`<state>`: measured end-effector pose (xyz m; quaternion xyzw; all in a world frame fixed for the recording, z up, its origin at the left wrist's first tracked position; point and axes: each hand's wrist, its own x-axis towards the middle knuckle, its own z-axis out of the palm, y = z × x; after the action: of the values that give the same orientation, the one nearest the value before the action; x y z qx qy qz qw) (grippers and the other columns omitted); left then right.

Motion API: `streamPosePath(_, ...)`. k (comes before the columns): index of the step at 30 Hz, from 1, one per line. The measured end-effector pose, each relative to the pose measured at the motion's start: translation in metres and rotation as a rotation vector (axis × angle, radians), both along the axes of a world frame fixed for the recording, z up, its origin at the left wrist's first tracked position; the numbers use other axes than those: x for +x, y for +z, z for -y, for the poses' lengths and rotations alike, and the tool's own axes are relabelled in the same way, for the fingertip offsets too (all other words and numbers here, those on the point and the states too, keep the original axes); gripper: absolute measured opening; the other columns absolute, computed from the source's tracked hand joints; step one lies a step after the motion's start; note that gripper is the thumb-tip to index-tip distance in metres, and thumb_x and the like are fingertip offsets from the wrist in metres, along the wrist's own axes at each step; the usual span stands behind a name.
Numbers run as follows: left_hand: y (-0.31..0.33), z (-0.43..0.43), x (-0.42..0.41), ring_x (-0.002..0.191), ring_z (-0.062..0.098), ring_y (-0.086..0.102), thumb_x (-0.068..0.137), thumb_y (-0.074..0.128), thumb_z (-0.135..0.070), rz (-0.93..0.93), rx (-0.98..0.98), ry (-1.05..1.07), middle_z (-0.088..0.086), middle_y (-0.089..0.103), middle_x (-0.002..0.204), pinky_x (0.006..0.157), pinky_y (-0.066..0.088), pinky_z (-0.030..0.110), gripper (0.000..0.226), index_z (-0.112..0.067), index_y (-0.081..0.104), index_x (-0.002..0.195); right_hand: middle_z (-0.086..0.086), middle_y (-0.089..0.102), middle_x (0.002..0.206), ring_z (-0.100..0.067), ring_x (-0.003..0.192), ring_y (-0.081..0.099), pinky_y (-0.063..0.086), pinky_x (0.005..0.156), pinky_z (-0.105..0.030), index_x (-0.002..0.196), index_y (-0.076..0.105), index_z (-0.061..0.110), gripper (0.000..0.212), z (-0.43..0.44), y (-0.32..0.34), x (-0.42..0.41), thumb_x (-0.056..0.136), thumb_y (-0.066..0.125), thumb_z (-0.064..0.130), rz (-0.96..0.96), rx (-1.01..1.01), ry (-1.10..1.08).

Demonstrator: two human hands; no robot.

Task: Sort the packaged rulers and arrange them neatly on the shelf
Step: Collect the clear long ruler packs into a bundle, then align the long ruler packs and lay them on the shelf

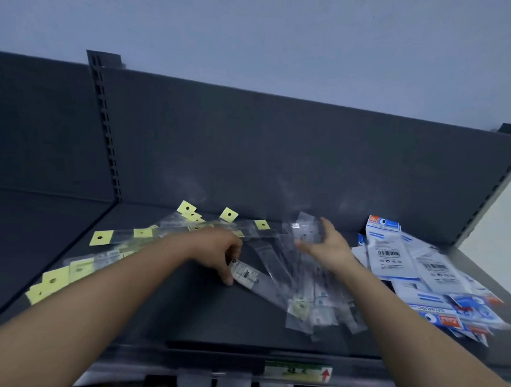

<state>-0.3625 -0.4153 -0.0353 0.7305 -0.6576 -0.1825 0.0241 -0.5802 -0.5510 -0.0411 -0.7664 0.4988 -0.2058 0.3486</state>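
Dark grey shelf under a pale wall — ruler packets scattered.
Left hand pinches a clear packet; right hand has fingers spread apart.

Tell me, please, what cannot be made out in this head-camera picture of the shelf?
All in the head view:
1. The print on the clear packet that the left hand pinches is too small and blurred to read.
2. Whether the right hand touches the clear pile is lost to motion blur.
3. The blue-and-white packets smear near the right edge.
4. The shelf-edge tag is blurred and unreadable.
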Motion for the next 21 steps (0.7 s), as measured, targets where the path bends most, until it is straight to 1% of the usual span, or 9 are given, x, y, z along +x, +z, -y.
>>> streamPosePath(2, 0.004, -0.001, 0.004, 0.082, 0.012, 0.052, 0.061, 0.087, -0.035, -0.041, -0.017, 0.011, -0.016, 0.053, 0.083, 0.064, 0.038, 0.027, 0.042, -0.033, 0.050, 0.080, -0.003, 0.001, 0.163, -0.025, 0.149, 0.010, 0.016, 0.119, -0.048, 0.152, 0.022, 0.031, 0.110, -0.013, 0.004, 0.007, 0.063, 0.075, 0.068, -0.192, 0.002, 0.109)
streamPosePath(4, 0.011, -0.004, 0.009, 0.076, 0.010, 0.051, 0.060, 0.088, -0.030, -0.118, -0.042, 0.011, -0.014, 0.054, 0.079, 0.062, 0.037, 0.027, 0.042, -0.032, 0.050, 0.077, -0.003, -0.022, 0.160, -0.023, 0.149, -0.014, 0.003, 0.119, -0.052, 0.153, 0.014, 0.034, 0.118, -0.021, 0.005, 0.014, 0.059, 0.073, 0.073, -0.378, -0.004, 0.207)
streamPosePath(5, 0.015, -0.007, 0.011, 0.071, 0.009, 0.050, 0.061, 0.088, -0.028, -0.157, -0.044, 0.006, -0.013, 0.054, 0.076, 0.061, 0.037, 0.027, 0.040, -0.031, 0.051, 0.077, -0.003, -0.027, 0.158, -0.023, 0.147, -0.019, 0.002, 0.118, -0.052, 0.153, 0.011, 0.034, 0.118, -0.023, 0.005, 0.016, 0.061, 0.073, 0.072, -0.453, -0.018, 0.236)
streamPosePath(8, 0.031, -0.019, 0.016, 0.064, 0.008, 0.046, 0.066, 0.086, -0.025, -0.238, -0.001, 0.002, -0.012, 0.050, 0.068, 0.060, 0.035, 0.025, 0.035, -0.019, 0.054, 0.079, -0.007, -0.025, 0.159, -0.025, 0.148, -0.016, 0.009, 0.119, -0.051, 0.152, 0.016, 0.035, 0.100, -0.017, -0.003, 0.022, 0.073, 0.075, 0.055, -0.529, -0.037, 0.243)
streamPosePath(11, 0.045, -0.027, 0.030, 0.062, 0.006, 0.047, 0.073, 0.081, -0.029, -0.231, -0.033, 0.087, -0.016, 0.053, 0.064, 0.060, 0.035, 0.023, 0.026, -0.019, 0.058, 0.077, -0.007, -0.021, 0.160, -0.025, 0.149, -0.012, 0.013, 0.119, -0.049, 0.150, 0.023, 0.038, 0.099, -0.014, -0.008, 0.023, 0.069, 0.078, 0.051, -0.501, -0.053, 0.207)
streamPosePath(14, 0.038, -0.028, 0.046, 0.081, 0.011, 0.053, 0.081, 0.072, -0.038, 0.012, -0.169, 0.260, -0.009, 0.059, 0.093, 0.070, 0.040, 0.028, 0.025, -0.022, 0.062, 0.098, -0.006, -0.025, 0.159, -0.023, 0.148, -0.017, 0.005, 0.119, -0.049, 0.151, 0.018, 0.038, 0.098, -0.023, -0.002, 0.027, 0.073, 0.076, 0.042, -0.534, -0.092, 0.196)
streamPosePath(17, 0.011, -0.028, 0.060, 0.122, 0.021, 0.047, 0.082, 0.064, -0.051, 0.219, -0.085, 0.382, -0.003, 0.046, 0.135, 0.099, 0.037, 0.039, 0.060, -0.029, 0.045, 0.135, -0.006, -0.026, 0.159, -0.023, 0.147, -0.021, -0.001, 0.118, -0.053, 0.150, 0.017, 0.043, 0.087, -0.032, 0.000, 0.036, 0.079, 0.066, 0.035, -0.580, -0.248, 0.226)
streamPosePath(19, -0.002, -0.030, 0.067, 0.131, 0.021, 0.041, 0.079, 0.059, -0.063, 0.216, 0.028, 0.369, -0.004, 0.040, 0.143, 0.104, 0.031, 0.044, 0.074, -0.029, 0.038, 0.141, -0.006, -0.024, 0.159, -0.025, 0.147, -0.020, -0.003, 0.117, -0.056, 0.149, 0.022, 0.043, 0.075, -0.036, -0.002, 0.040, 0.084, 0.060, 0.042, -0.609, -0.299, 0.265)
streamPosePath(21, -0.006, -0.033, 0.073, 0.126, 0.022, 0.044, 0.076, 0.059, -0.069, 0.188, 0.018, 0.357, -0.004, 0.045, 0.138, 0.100, 0.038, 0.042, 0.073, -0.026, 0.045, 0.133, -0.006, -0.023, 0.160, -0.027, 0.147, -0.019, -0.004, 0.116, -0.058, 0.147, 0.028, 0.042, 0.072, -0.035, -0.006, 0.040, 0.084, 0.059, 0.055, -0.664, -0.297, 0.270)
